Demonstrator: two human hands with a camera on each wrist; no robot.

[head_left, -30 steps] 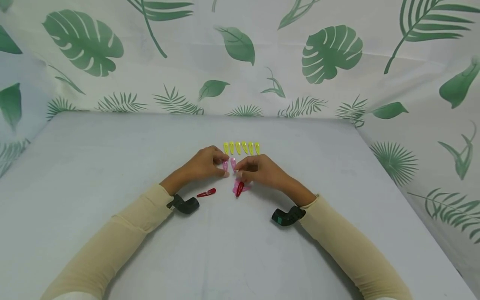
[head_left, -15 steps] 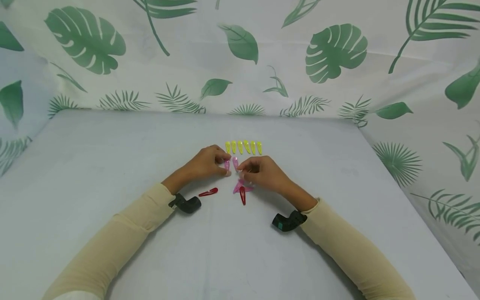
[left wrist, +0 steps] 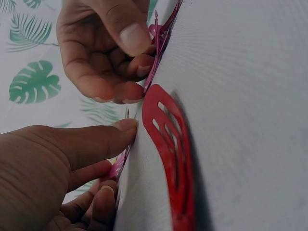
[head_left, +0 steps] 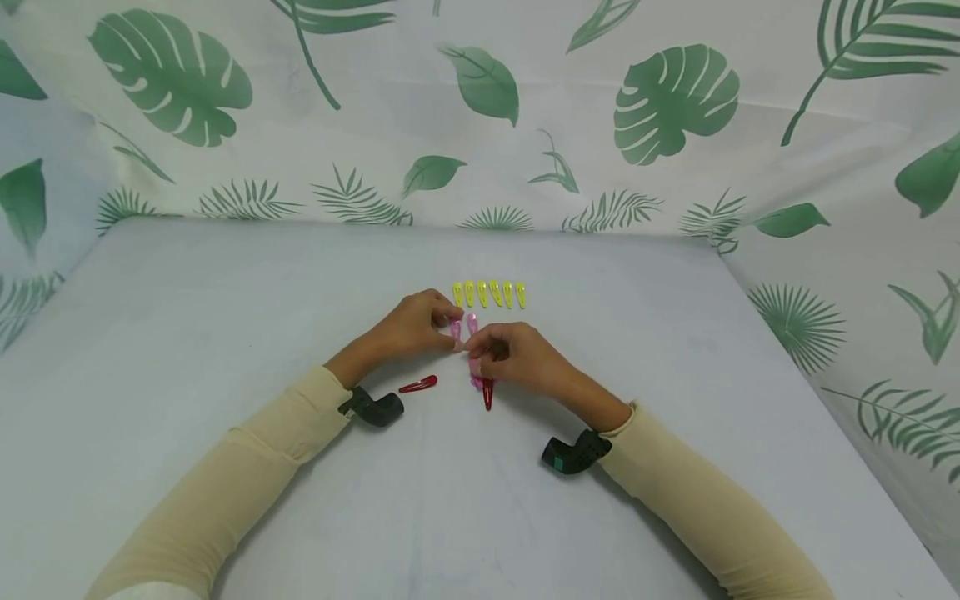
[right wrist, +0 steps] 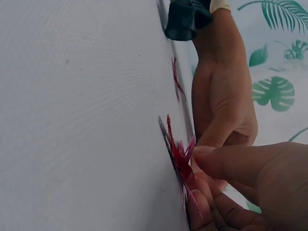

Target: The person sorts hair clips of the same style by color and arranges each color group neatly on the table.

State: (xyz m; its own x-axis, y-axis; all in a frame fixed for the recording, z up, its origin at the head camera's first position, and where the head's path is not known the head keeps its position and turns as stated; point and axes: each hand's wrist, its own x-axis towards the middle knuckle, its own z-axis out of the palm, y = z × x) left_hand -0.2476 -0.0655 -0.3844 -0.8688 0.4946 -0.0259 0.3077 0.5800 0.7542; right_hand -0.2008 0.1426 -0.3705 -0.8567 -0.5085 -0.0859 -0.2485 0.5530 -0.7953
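My left hand (head_left: 416, 327) rests on the table with thumb and index finger at the two ends of a pink snap hair clip (head_left: 456, 329), holding it. A second pink clip (head_left: 472, 323) lies just right of it. My right hand (head_left: 521, 357) is curled over a small pile of pink clips (head_left: 476, 382), thumb and fingers round one pink clip (right wrist: 190, 148); the hand hides most of the pile. A red clip (head_left: 488, 395) pokes out below that hand. Another red clip (left wrist: 171, 154) lies by itself near the left wrist.
Several yellow hair clips (head_left: 482, 293) stand in a neat row behind the hands. A white cloth covers the table (head_left: 300, 517), and a leaf-patterned sheet (head_left: 555, 108) hangs behind it. Black wrist cameras (head_left: 576, 452) sit low at both wrists.
My right hand has moved from beside the second pink clip down over the pink pile. The red clip there has swung to point toward me. My left hand stays nearly still.
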